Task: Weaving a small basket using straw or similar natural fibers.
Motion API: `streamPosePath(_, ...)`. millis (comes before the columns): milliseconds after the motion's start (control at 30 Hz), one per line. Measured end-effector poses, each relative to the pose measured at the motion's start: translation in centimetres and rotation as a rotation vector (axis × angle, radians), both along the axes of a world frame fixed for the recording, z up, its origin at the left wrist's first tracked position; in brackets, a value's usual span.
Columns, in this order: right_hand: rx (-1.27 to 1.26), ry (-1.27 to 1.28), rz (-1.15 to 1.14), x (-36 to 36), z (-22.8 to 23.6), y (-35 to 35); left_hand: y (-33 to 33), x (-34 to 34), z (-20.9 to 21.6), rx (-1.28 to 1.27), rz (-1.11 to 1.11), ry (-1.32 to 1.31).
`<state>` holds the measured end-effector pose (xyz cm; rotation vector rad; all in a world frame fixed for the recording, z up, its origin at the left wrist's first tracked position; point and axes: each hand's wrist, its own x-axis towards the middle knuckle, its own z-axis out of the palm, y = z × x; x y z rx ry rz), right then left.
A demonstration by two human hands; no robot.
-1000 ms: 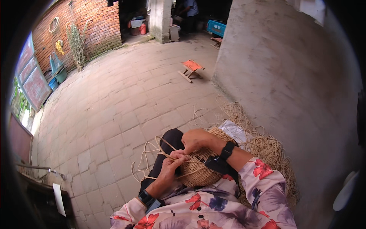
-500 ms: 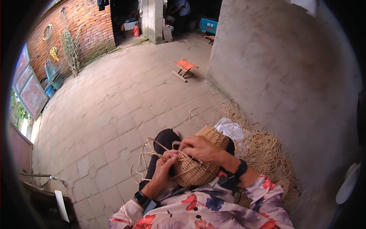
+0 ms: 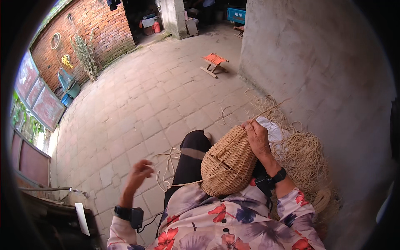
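Note:
A woven straw basket (image 3: 229,162) with a rounded body rests tilted on my lap. My right hand (image 3: 257,136) is at its far right end, fingers closed on a straw cord (image 3: 271,109) whose end sticks out beyond them. My left hand (image 3: 141,171) hovers off to the left, apart from the basket, with loosely bent fingers and nothing visible in them. Another cord (image 3: 187,183) runs left from the basket's side into loose loops (image 3: 168,160) beside my dark-trousered knee.
A big heap of loose straw cord (image 3: 306,158) lies on my right by the grey wall (image 3: 316,75), with a white sheet (image 3: 271,128) next to it. Ahead on the paving (image 3: 125,121) stands a folding stool (image 3: 215,59) with an orange seat. A person (image 3: 208,9) is partly visible in the dark doorway.
My left hand has left the basket and swung out to the left. My right hand has moved to the basket's far right end, drawing a cord outward. The basket has turned on my lap.

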<state>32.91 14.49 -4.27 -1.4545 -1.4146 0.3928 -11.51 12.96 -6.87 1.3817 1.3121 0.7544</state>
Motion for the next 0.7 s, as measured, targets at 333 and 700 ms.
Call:
streamPosePath(333, 0.073, -0.034, 0.016, -0.6, -0.2, 0.1, -1.0, 3.2, 4.5, 0.107, 0.421, -0.409)
streamPosePath(700, 0.123, -0.017, 0.015, -0.6, 0.4, -0.8, -0.1, 2.2, 7.7, 0.337, 0.649, -0.665)
